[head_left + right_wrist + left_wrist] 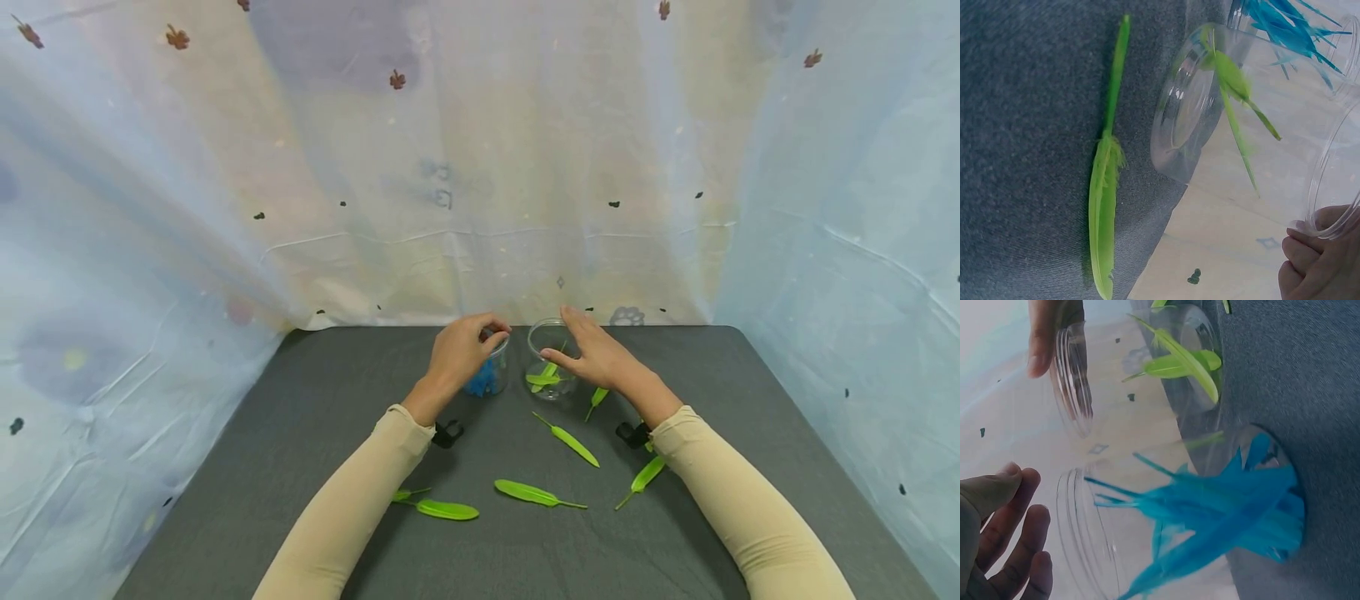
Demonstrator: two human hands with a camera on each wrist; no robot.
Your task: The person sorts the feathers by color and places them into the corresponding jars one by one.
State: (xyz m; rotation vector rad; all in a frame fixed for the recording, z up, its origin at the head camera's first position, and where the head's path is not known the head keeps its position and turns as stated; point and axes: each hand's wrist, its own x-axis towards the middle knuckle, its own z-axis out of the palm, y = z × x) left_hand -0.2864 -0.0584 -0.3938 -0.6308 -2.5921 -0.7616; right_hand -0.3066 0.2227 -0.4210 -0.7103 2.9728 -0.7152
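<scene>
1. Your left hand (465,352), loosely bent, looks empty beside the near-full jar (1088,537) of blue feathers (1229,515).
2. Your right hand (600,354) spreads at the other jar (1107,369) (green feathers (1186,360) inside).
3. Likely sorting by colour; next calls for pinching a loose feather (576,447) from the table (352,375).

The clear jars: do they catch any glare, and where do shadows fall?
Left wrist view: pale glints ring the rim of the jar with green feathers; right wrist view: highlights on that jar's base, a faint shadow beside the lying green feather; head view: soft shadows on the dark tabletop beside both sleeves.
</scene>
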